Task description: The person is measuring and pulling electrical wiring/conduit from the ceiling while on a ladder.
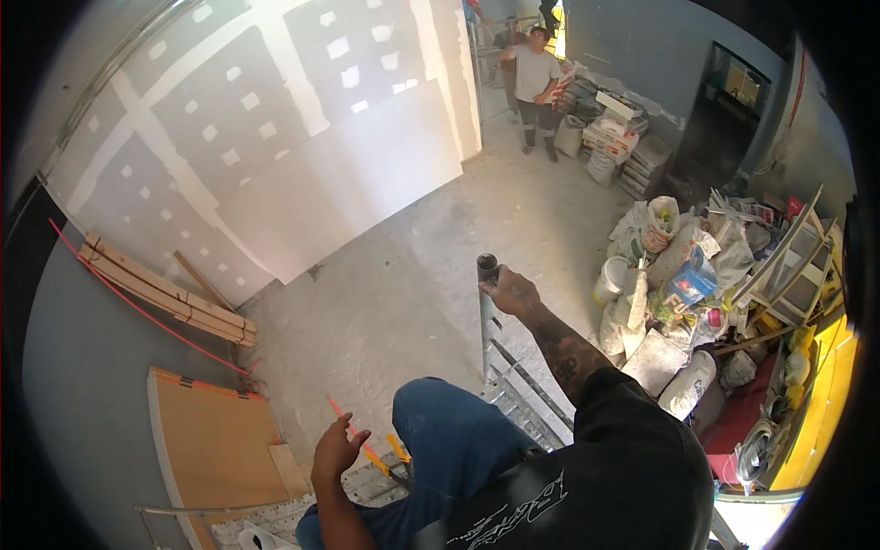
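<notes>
My right hand [510,291] is wrapped round the open top end of a grey metal pipe [487,266], part of a metal frame [500,367] standing beside me. My left hand [341,447] hovers at the left of my bent knee in blue jeans [449,431], its fingers apart with nothing seen in them. Close behind those fingers shows a thin red and orange stick-like thing [372,458]; whether the hand touches it I cannot tell. Beside it sits a yellow-orange piece [398,447] with a dark end. Below my legs is a pale, stained platform [367,486].
Far below lies a concrete floor [394,275]. A patched plasterboard wall [275,119] stands ahead. Bundled timber [165,289] and a brown board [215,440] lean at left. Sacks and rubbish [678,275] heap up at right. A person [536,82] stands far off by stacked bags [610,137].
</notes>
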Motion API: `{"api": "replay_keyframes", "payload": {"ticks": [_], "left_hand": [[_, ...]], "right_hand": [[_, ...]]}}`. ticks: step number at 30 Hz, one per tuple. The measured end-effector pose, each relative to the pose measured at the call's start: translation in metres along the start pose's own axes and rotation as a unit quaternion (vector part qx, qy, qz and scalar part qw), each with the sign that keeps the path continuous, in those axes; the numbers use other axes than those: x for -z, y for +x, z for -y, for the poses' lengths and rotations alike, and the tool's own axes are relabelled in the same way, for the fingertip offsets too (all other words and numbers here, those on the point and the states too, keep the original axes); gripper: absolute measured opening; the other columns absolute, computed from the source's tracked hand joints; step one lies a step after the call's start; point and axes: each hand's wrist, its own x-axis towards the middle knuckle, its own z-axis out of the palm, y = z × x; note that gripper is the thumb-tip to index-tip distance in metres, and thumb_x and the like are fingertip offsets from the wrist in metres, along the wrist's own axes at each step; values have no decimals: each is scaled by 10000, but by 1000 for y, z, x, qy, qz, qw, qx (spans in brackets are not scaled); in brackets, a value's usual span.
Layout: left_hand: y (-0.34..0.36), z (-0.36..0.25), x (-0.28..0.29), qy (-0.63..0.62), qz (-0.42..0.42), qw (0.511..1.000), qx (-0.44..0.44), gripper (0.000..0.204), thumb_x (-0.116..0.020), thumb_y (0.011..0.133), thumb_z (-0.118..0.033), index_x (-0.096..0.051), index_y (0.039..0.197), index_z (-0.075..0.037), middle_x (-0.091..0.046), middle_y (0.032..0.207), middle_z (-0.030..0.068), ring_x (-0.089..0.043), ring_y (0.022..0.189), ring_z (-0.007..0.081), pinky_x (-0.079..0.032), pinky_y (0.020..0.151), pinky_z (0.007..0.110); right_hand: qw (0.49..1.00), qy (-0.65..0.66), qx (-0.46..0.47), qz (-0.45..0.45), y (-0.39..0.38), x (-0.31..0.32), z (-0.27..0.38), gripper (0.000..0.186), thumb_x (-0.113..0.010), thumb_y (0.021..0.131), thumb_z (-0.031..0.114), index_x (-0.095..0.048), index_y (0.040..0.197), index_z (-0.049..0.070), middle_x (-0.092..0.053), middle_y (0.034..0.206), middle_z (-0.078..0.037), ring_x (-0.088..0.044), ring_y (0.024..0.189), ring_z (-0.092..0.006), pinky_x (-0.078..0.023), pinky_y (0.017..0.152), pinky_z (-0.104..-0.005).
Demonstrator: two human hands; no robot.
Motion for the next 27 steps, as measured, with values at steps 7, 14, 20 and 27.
{"api": "replay_keyframes", "payload": {"ticks": [7, 14, 20, 27], "left_hand": [[-1, 5, 3, -18, 1, 1000, 3, 682, -744, 889, -421, -528, 1423, -55, -645, 1300, 222, -678, 1088, 349, -531, 946, 437], [7, 17, -2, -13, -5, 1000, 16, 709, -782, 875, -404, -523, 1434, -53, -665, 1261, 231, -680, 1103, 341, -546, 932, 421], [9, 7, 5, -12, 7, 1000, 19, 699, -749, 882, -440, -530, 1423, -54, -653, 1288, 223, -675, 1108, 353, -528, 959, 436], [17, 24, -13, -6, 24, 1000, 2, 738, -750, 867, -495, -537, 1424, -60, -644, 1312, 220, -649, 1179, 350, -513, 995, 427]], "right_hand": [[1000, -1, -11, -4, -7, 2, 6, 532, -666, 918, 451, -614, 1233, 26, -713, 1147, -196, -669, 1119, -361, -501, 965, -460], [1000, 5, 7, -9, -3, -1, 2, 545, -644, 926, 467, -594, 1213, 8, -706, 1142, -225, -669, 1111, -374, -493, 966, -471], [1000, -13, 5, -9, 0, 5, 10, 587, -651, 914, 502, -584, 1214, 1, -708, 1119, -240, -673, 1094, -395, -508, 941, -492], [1000, -10, -2, -20, -7, -3, -3, 601, -688, 878, 526, -610, 1205, 29, -711, 1131, -220, -671, 1086, -405, -520, 932, -487]]}}
